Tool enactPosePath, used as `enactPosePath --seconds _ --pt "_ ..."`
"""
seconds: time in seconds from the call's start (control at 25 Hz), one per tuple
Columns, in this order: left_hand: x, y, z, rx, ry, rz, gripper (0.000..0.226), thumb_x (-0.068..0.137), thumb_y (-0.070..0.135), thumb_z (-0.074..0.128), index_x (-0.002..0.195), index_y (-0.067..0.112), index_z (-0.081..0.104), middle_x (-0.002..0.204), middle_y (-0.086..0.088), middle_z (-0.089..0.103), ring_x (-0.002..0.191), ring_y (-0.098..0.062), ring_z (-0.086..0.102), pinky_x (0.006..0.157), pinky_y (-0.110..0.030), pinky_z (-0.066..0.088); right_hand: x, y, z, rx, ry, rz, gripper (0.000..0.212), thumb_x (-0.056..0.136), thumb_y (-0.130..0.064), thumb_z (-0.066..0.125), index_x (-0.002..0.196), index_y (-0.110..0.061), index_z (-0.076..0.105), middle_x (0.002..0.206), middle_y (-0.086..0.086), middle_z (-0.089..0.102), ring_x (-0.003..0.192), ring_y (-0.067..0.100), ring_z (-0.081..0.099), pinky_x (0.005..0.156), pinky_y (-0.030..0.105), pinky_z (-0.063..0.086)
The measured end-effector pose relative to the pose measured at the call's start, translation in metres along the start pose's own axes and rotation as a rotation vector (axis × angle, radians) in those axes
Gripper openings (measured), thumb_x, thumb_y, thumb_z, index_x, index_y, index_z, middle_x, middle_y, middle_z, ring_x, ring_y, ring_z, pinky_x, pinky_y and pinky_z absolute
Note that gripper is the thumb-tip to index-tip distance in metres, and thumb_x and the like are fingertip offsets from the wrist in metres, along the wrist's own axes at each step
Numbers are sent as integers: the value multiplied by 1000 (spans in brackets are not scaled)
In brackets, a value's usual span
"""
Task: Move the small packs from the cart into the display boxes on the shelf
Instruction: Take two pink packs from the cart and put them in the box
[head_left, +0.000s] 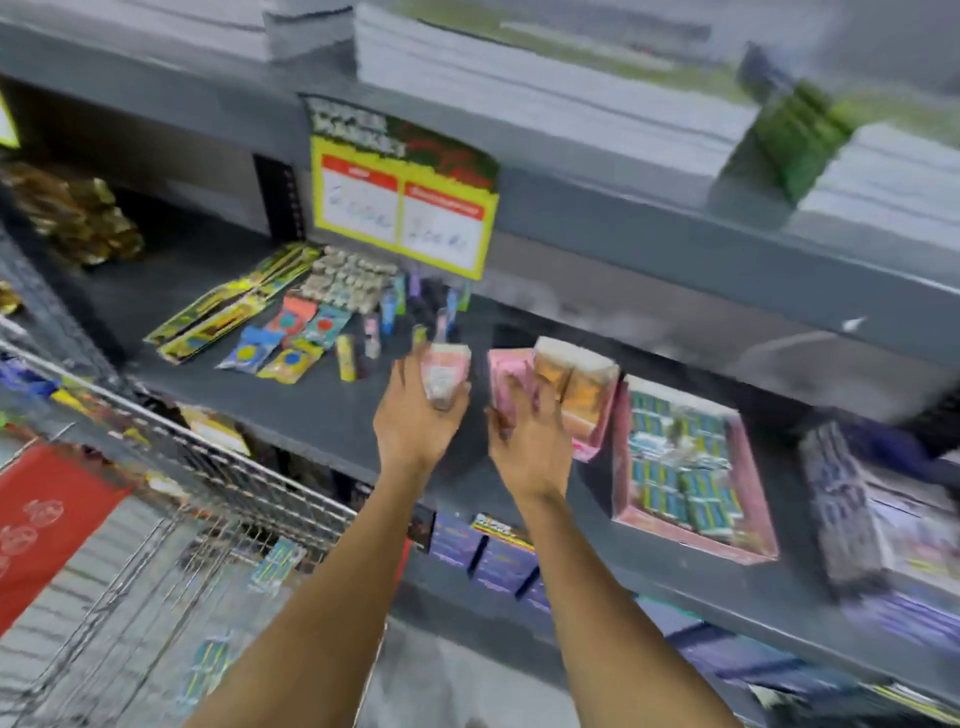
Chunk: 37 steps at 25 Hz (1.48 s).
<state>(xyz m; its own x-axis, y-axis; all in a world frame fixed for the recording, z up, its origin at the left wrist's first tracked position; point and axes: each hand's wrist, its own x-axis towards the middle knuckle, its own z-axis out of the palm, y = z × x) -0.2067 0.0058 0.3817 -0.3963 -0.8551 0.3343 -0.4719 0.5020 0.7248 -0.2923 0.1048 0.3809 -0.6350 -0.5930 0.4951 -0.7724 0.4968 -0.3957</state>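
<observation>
My left hand (418, 415) is closed around a small pink pack (444, 376), held just above the dark shelf (311, 410). My right hand (524, 441) presses on small orange packs (574, 379) standing in a pink display box (597, 415) on the same shelf. To the right of it lies a second pink display box (628, 512) filled with green and blue packs. The wire cart (223, 467) stands at the lower left with a few packs (275, 564) inside. The picture is blurred by motion.
Loose colourful packets (291, 343) and small tubes lie on the shelf's left part under a yellow price sign (400, 208). Gold items (78, 213) sit far left. Dark boxes (852, 509) stand at the right. Purple boxes (483, 551) fill the shelf below.
</observation>
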Motion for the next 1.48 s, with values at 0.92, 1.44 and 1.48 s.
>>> enactPosePath --seconds 0.92,1.44,1.48 --pt "33 72 92 116 -279 18 33 92 5 42 123 14 49 120 -16 54 98 -35 57 71 -41 47 5 85 -20 -98 -84 236 67 80 -44 29 138 -14 45 139 17 48 124 41 44 97 52 45" --pt "3 14 91 316 -431 539 61 96 49 3 139 19 33 144 -9 44 130 -27 42 104 -40 33 2 83 -2 -206 -5 241 42 91 -21 47 130 -7 54 128 17 60 113 40 57 89 53 49" --pt "6 15 91 320 -445 540 62 96 50 1 139 20 35 144 -9 44 131 -27 41 103 -42 36 5 84 -1 -205 2 246 41 89 -16 58 130 -7 55 127 18 61 113 41 57 90 54 48"
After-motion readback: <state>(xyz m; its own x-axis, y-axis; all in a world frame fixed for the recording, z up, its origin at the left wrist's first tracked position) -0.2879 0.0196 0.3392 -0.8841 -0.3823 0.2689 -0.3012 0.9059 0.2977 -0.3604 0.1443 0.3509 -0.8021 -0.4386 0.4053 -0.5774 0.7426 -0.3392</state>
